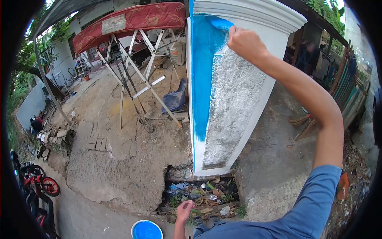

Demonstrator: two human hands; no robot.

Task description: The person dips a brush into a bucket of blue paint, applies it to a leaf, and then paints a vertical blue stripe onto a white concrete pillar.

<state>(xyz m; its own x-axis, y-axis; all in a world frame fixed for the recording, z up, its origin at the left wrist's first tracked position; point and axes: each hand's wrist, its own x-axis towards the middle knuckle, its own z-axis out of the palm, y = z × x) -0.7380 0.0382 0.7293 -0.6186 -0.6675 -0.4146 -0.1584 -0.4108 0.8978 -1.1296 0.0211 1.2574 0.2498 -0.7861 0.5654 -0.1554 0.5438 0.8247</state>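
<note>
My right hand (248, 43) is raised and closed around a paintbrush (220, 23), whose visible part is coated in blue. The brush lies against the upper face of a white pillar (238, 159), just below its moulding. A wet-looking blue band (203, 87) runs down the pillar's left side; the rough middle panel (238, 87) is whitish grey, with blue at its top left corner. Low in front of my body, my left hand (184, 210) has its fingers curled together, with nothing visible in them. Near it stands a round container of blue paint (147, 230).
A ditch with leaves and litter (203, 195) lies at the pillar's foot. On the left, a red padded board (129, 24) rests on metal folding legs near a blue plastic chair (175, 97). Motorcycles (38, 187) stand at lower left; a broom (299, 119) lies right.
</note>
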